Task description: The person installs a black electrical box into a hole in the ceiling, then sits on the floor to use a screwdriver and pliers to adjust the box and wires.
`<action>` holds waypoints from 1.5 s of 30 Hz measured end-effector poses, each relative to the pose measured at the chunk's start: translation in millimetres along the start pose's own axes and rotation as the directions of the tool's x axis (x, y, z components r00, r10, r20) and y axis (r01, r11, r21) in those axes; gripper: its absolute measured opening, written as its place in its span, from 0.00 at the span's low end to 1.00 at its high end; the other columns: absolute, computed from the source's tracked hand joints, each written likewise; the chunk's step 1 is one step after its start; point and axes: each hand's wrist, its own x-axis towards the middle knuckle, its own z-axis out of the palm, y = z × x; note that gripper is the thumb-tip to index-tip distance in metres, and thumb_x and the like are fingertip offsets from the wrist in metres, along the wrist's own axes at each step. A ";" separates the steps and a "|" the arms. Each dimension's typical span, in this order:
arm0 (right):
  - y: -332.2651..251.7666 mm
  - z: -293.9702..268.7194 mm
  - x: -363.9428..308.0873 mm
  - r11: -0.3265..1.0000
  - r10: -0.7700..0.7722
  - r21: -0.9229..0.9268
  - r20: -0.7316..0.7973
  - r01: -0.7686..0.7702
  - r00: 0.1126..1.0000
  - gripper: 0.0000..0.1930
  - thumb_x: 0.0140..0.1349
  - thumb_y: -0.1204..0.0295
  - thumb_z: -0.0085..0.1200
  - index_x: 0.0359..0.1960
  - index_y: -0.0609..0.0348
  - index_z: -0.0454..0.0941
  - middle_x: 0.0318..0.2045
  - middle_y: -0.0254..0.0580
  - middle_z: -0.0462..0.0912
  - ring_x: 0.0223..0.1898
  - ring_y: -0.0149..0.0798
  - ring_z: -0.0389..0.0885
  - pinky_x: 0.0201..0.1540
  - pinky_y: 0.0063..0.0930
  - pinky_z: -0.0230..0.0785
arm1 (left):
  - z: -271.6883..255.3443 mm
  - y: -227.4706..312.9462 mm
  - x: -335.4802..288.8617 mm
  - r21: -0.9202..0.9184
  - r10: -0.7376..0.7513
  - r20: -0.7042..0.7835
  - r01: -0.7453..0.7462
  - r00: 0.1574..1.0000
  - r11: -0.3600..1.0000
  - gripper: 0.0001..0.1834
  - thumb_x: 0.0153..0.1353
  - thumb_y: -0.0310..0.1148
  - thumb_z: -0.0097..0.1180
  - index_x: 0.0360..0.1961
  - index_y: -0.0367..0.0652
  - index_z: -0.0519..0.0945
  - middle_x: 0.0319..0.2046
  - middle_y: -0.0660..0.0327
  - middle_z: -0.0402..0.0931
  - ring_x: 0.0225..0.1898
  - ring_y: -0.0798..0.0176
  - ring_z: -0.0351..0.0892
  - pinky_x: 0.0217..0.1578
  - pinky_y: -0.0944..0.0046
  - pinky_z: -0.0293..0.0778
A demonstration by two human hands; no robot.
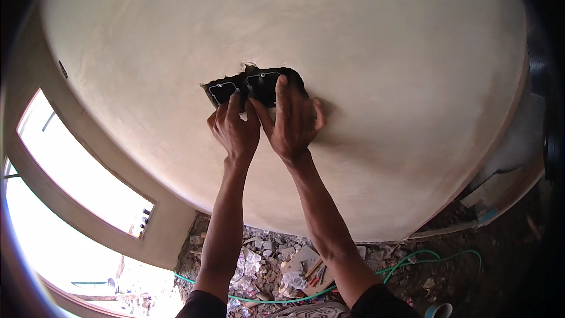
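A black double electrical back box sits in a rough-edged hole cut in the plastered wall, its two square openings side by side. My left hand grips its lower left part, with the fingers curled at the rim and the index fingertip at the left opening. Around the right opening my right hand holds the box, its index finger stretched up across the front and its thumb at the lower middle. The other right fingers lie at the right end, where they cover the rim. The box's back is hidden in the wall.
The smooth beige wall surrounds the hole. Bright window openings are at the left. Rubble covers the ground below, with a green hose or cable, a board bearing hand tools, and a round tube or roll at lower right.
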 end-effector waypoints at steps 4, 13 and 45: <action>0.7 1.2 -0.2 1.000 0.010 -0.017 -0.020 -0.010 1.000 0.32 0.65 0.42 0.62 0.62 0.51 0.81 0.49 0.34 0.86 0.43 0.30 0.82 0.69 0.39 0.50 | 6.9 -5.6 -3.1 -0.025 -0.003 -0.030 0.002 1.000 1.000 0.14 0.56 0.30 0.66 0.45 0.43 0.85 0.28 0.60 0.84 0.29 0.55 0.83 0.36 0.54 0.70; 1.7 -1.8 -0.7 1.000 -0.006 -0.012 0.009 0.007 1.000 0.32 0.66 0.42 0.60 0.63 0.50 0.80 0.51 0.36 0.86 0.45 0.31 0.81 0.66 0.41 0.53 | 1.7 -1.6 -0.1 0.013 0.041 -0.042 -0.041 0.998 0.999 0.08 0.59 0.27 0.62 0.40 0.39 0.85 0.29 0.52 0.85 0.29 0.47 0.86 0.32 0.52 0.79; 13.2 11.1 4.0 0.985 -0.174 0.002 -0.089 0.175 0.981 0.40 0.59 0.39 0.66 0.66 0.53 0.74 0.54 0.32 0.84 0.51 0.30 0.83 0.65 0.44 0.49 | -12.8 -10.4 5.2 -0.151 0.075 0.045 -0.067 0.996 0.986 0.13 0.62 0.33 0.61 0.48 0.43 0.83 0.29 0.57 0.87 0.29 0.53 0.87 0.34 0.54 0.79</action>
